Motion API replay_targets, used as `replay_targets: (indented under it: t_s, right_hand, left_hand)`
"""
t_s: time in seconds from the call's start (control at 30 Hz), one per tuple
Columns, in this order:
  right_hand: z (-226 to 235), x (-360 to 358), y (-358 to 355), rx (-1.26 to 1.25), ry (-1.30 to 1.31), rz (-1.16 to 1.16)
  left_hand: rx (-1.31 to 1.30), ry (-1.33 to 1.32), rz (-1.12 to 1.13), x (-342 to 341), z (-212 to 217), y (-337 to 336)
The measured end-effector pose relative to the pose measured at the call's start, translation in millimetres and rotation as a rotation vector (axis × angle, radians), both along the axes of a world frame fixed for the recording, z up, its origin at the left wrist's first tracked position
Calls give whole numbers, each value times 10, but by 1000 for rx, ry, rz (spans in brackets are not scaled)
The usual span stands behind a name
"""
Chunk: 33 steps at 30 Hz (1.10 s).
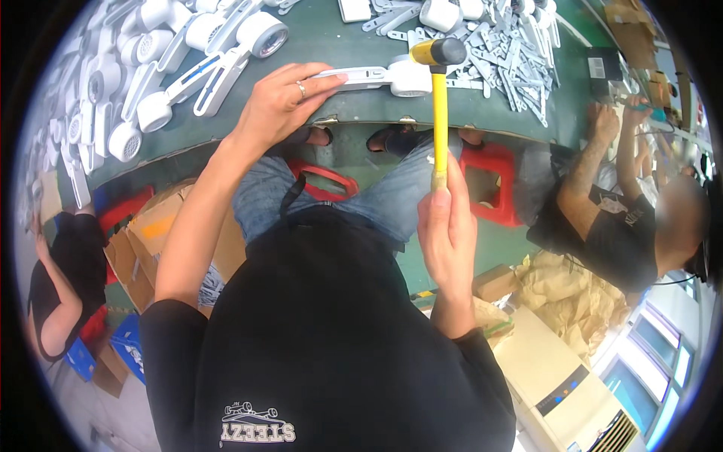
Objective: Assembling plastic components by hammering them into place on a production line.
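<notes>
The hammer (439,98) has a glossy yellow handle that looks like plastic or fibreglass and a dark, matt rubber-like head. The white part (384,76) under it is smooth, slightly shiny plastic, like the white pieces (143,68) heaped on the matt green bench (331,38). A thin metal ring (301,90) glints. The stools (493,181) are glossy red plastic; the cartons (151,233) are dull brown cardboard.

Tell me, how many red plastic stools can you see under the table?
3, maybe more hidden: one red stool beneath the person's legs, one right of their knee beside the seated co-worker, one at left, partly behind cardboard boxes.
</notes>
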State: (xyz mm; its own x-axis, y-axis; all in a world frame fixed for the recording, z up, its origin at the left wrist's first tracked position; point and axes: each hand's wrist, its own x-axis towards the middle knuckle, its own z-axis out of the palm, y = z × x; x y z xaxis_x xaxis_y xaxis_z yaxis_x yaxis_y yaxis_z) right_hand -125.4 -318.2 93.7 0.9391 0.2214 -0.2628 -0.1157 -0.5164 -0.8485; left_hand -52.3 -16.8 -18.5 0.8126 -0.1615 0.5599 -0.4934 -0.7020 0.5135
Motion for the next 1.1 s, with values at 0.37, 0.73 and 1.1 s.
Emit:
replay_targets:
  t_s: [0.37, 0.73, 1.1]
  right_hand:
    - [-151, -188, 285, -41, -134, -73]
    - [-95, -107, 320, -244, -42, 18]
    - [24, -231, 322, -69, -180, 69]
  left_hand:
    - [-19, -28, -46, 12, -59, 10]
    - [-25, -19, -31, 2, -74, 31]
    - [-255, 161, 23, -58, -2, -27]
